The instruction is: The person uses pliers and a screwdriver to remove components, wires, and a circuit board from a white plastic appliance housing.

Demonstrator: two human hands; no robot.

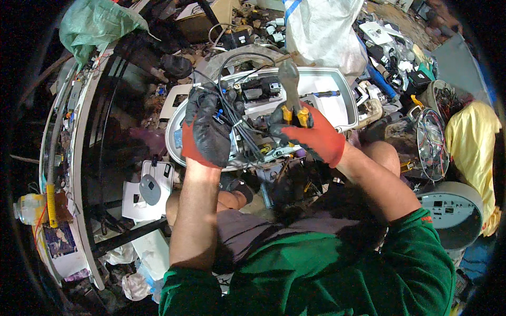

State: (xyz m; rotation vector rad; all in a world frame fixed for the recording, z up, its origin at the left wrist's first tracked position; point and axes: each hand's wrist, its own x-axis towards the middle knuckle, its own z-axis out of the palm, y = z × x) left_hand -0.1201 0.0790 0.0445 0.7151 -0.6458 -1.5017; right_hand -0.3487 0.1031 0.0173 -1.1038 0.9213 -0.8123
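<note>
My left hand [206, 129], in a black and red work glove, is closed round a bundle of black cables [245, 134]. A loop of the cable rises above the glove, and its lower strands hang to the right. My right hand [311, 129], gloved alike, grips a pair of pliers [289, 84] by the yellow handles. Their grey metal jaws point up and away from me, apart from the cables. Both hands are over a white oval plastic housing [345, 100]. Inside it lie a black component [262, 89] and a blue-and-black screwdriver-like tool [325, 95].
A white sack [324, 34] stands behind the housing. Scrap parts pile up at the right, near a bucket of wires [433, 142], a yellow cloth [472, 152] and a round grey casing [453, 210]. On the left runs a long frame [81, 158], with a green sack [97, 29] at its far end.
</note>
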